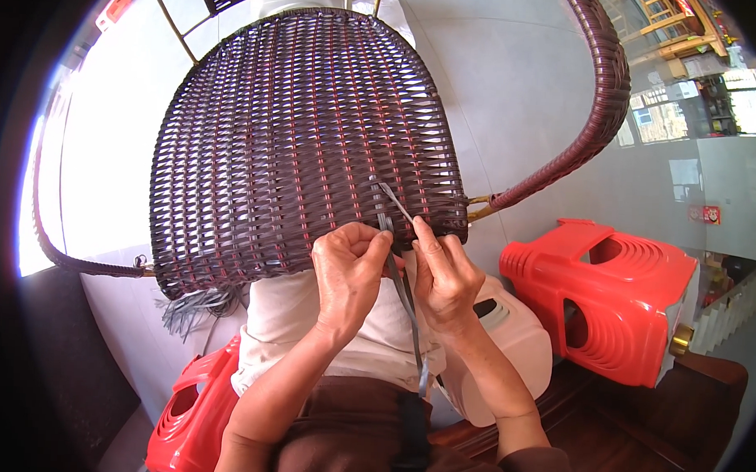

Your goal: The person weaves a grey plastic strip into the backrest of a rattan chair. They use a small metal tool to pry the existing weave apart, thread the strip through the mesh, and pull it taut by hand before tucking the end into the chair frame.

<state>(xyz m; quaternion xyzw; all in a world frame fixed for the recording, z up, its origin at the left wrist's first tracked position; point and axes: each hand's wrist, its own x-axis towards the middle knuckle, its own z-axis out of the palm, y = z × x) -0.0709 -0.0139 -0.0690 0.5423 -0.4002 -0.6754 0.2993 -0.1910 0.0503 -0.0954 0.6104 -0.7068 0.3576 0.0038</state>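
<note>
Head view: a dark strip point(409, 299) runs up from near my waist to my left hand point(352, 268), whose thumb and forefinger pinch it, while my right hand point(450, 280) grips a slim grey piece point(398, 202) slanting onto the weave. Just beyond, the brown woven panel point(307, 134) spreads before me, with a red stool point(552, 252) on its side farther right.

room: between woven panel point(306, 142) and curved armrest point(606, 94), right; obstacles: panel ahead; red stool point(588, 297), right
</note>
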